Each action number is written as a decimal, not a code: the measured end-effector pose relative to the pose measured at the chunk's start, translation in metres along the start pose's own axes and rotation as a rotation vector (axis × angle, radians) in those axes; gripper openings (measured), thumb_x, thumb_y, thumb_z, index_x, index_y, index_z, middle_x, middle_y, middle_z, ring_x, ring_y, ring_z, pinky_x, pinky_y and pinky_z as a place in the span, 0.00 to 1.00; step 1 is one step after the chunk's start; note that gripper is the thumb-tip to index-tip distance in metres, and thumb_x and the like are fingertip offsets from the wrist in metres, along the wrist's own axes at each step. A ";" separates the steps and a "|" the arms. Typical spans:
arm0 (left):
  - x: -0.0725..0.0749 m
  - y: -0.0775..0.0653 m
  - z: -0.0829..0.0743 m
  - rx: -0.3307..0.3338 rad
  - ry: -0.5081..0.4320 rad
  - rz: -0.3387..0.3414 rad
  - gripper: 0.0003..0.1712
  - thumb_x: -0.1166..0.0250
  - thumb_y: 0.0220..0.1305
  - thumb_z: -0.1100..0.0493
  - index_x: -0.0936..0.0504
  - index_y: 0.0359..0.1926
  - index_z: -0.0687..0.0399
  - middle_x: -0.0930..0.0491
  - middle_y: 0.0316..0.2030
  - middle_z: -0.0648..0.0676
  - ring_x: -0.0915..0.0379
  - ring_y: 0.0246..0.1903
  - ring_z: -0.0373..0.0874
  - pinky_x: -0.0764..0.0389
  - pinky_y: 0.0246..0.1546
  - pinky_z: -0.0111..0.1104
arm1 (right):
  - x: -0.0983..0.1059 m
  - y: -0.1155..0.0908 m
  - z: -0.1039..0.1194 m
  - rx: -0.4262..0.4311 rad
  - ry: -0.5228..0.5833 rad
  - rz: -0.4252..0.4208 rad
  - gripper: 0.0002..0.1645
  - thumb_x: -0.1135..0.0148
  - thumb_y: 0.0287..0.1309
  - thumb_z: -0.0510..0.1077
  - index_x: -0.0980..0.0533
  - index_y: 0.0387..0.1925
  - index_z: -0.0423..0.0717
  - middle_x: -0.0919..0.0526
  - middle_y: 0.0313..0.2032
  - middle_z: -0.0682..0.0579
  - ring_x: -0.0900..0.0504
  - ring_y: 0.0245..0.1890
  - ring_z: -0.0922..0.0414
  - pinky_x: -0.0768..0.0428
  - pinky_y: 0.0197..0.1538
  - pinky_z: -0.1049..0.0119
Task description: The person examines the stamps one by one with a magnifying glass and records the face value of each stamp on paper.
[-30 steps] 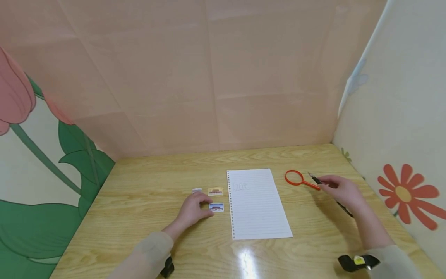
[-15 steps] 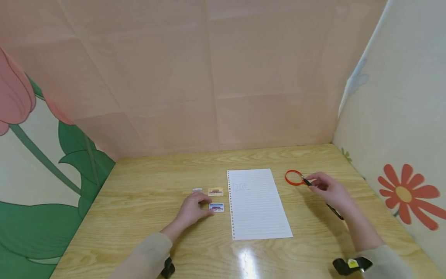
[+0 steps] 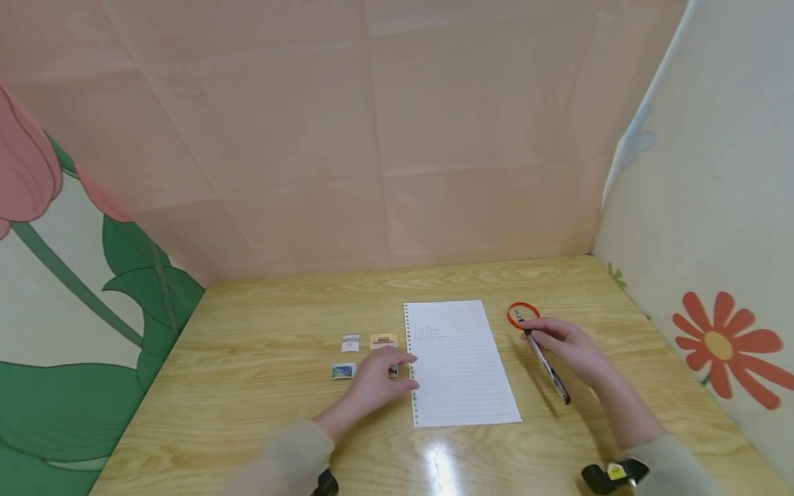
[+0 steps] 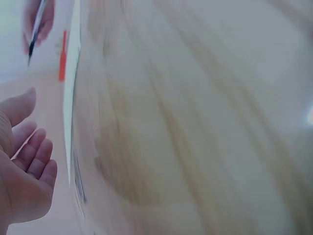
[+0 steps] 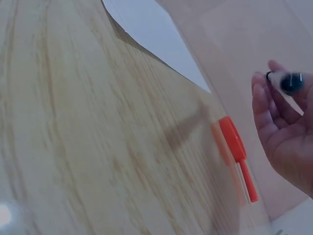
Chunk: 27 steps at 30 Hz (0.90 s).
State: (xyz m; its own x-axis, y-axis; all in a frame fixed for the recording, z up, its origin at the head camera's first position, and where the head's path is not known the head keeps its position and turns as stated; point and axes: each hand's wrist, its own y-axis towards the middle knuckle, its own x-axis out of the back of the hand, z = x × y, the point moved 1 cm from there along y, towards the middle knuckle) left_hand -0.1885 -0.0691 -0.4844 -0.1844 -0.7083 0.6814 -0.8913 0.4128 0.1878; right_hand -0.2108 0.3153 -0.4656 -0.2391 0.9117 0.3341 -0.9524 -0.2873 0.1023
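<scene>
In the head view my left hand [image 3: 377,377] reaches over a small blue-and-white stamp [image 3: 393,372], mostly hidden below it. Its thumb and fingertips are at the punched left edge of the lined paper [image 3: 465,386], and the left wrist view shows the fingers relaxed with nothing in them. My right hand [image 3: 571,348] pinches a pen [image 3: 547,365] near its tip, the barrel slanting down toward me. The pen overlaps the ring of a red magnifying glass [image 3: 524,304]; the hand hides its handle in the head view, but the right wrist view shows that handle [image 5: 249,181].
Other small stamps lie left of the paper: a pale one [image 3: 350,344], a blue-green one [image 3: 344,371] and a yellow one [image 3: 383,341]. Faint handwriting [image 3: 429,333] marks the paper's upper left. A pink-covered wall [image 3: 384,172] backs the wooden table [image 3: 248,386].
My left hand has moved right from the stamps to the paper's edge, uncovering the blue-green stamp. My right hand has moved left with the pen, which now points over the magnifying glass ring.
</scene>
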 end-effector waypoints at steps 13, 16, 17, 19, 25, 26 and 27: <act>-0.029 0.006 -0.028 -0.097 0.137 0.075 0.33 0.22 0.51 0.53 0.19 0.58 0.58 0.19 0.54 0.52 0.27 0.56 0.48 0.31 0.61 0.38 | -0.026 0.012 0.007 0.192 0.227 -0.014 0.18 0.46 0.67 0.28 0.27 0.57 0.30 0.19 0.44 0.58 0.19 0.40 0.61 0.20 0.46 0.71; -0.033 0.005 -0.030 -0.131 0.217 0.092 0.36 0.21 0.48 0.51 0.19 0.58 0.58 0.20 0.55 0.52 0.29 0.56 0.47 0.32 0.61 0.36 | -0.032 0.018 0.002 0.179 0.222 -0.054 0.18 0.44 0.67 0.30 0.28 0.57 0.27 0.19 0.43 0.58 0.19 0.39 0.62 0.20 0.45 0.72; -0.035 0.004 -0.030 -0.133 0.232 0.098 0.36 0.20 0.48 0.51 0.19 0.59 0.58 0.20 0.55 0.51 0.29 0.56 0.47 0.32 0.62 0.35 | -0.033 0.020 0.000 0.183 0.240 -0.054 0.19 0.44 0.67 0.30 0.28 0.58 0.26 0.19 0.41 0.58 0.19 0.39 0.61 0.20 0.46 0.71; -0.037 0.004 -0.031 -0.142 0.256 0.105 0.38 0.20 0.47 0.51 0.20 0.59 0.58 0.21 0.55 0.51 0.29 0.56 0.46 0.33 0.62 0.34 | -0.036 0.025 -0.005 0.193 0.236 -0.053 0.20 0.45 0.67 0.29 0.29 0.58 0.25 0.19 0.39 0.58 0.19 0.40 0.61 0.20 0.46 0.72; -0.040 0.003 -0.030 -0.139 0.279 0.129 0.38 0.21 0.47 0.49 0.20 0.59 0.59 0.21 0.56 0.52 0.30 0.56 0.46 0.33 0.62 0.33 | -0.045 0.037 -0.014 0.185 0.195 -0.071 0.21 0.45 0.68 0.30 0.31 0.59 0.21 0.16 0.39 0.53 0.17 0.39 0.62 0.19 0.45 0.72; -0.041 0.003 -0.029 -0.137 0.283 0.132 0.38 0.21 0.48 0.49 0.20 0.59 0.59 0.22 0.56 0.51 0.30 0.56 0.46 0.33 0.62 0.33 | -0.047 0.038 -0.015 0.172 0.198 -0.073 0.22 0.45 0.68 0.31 0.31 0.59 0.21 0.16 0.40 0.50 0.17 0.39 0.62 0.18 0.45 0.71; -0.042 0.003 -0.029 -0.135 0.290 0.134 0.38 0.21 0.48 0.49 0.20 0.59 0.59 0.22 0.56 0.51 0.31 0.56 0.46 0.33 0.61 0.33 | -0.049 0.040 -0.015 0.155 0.199 -0.077 0.22 0.44 0.68 0.32 0.31 0.59 0.21 0.15 0.41 0.49 0.17 0.39 0.62 0.18 0.45 0.70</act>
State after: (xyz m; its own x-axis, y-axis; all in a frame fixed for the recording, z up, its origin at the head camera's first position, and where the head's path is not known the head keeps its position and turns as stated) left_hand -0.1711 -0.0219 -0.4919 -0.1534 -0.4580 0.8756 -0.8004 0.5772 0.1617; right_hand -0.2404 0.2639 -0.4920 -0.2140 0.9681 0.1304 -0.9324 -0.2423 0.2682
